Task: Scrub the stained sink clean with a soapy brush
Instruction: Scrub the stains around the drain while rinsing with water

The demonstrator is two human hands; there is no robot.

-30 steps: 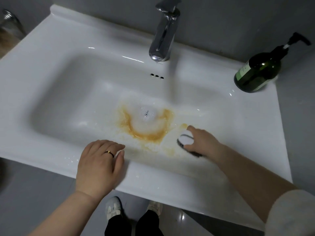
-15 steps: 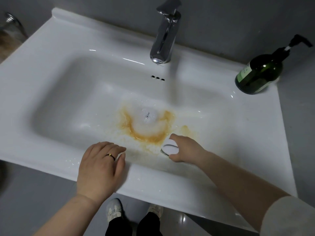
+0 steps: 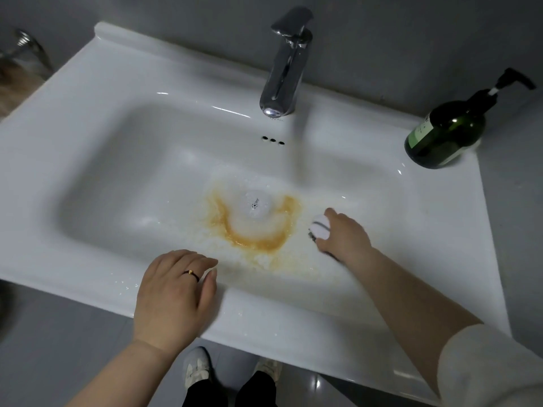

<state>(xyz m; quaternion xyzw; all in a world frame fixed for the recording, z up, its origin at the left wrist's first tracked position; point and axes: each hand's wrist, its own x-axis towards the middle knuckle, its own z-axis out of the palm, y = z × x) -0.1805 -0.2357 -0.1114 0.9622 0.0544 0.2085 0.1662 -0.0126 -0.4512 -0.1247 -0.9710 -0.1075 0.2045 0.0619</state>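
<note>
Head view: right hand (image 3: 344, 237) grips brush (image 3: 320, 230) on sink (image 3: 123, 160) floor, just right of orange stain (image 3: 252, 242) around drain (image 3: 254, 205). Left hand (image 3: 176, 295) flat, fingers relaxed, on near rim. Scrubbing step; next stroke needs to sweep left through stain.

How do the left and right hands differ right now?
The left hand rests on the sink rim; the right hand is down in the basin. The left hand holds nothing; the right hand grips the brush. The left hand wears a ring; none shows on the right hand. Both are bare.
</note>
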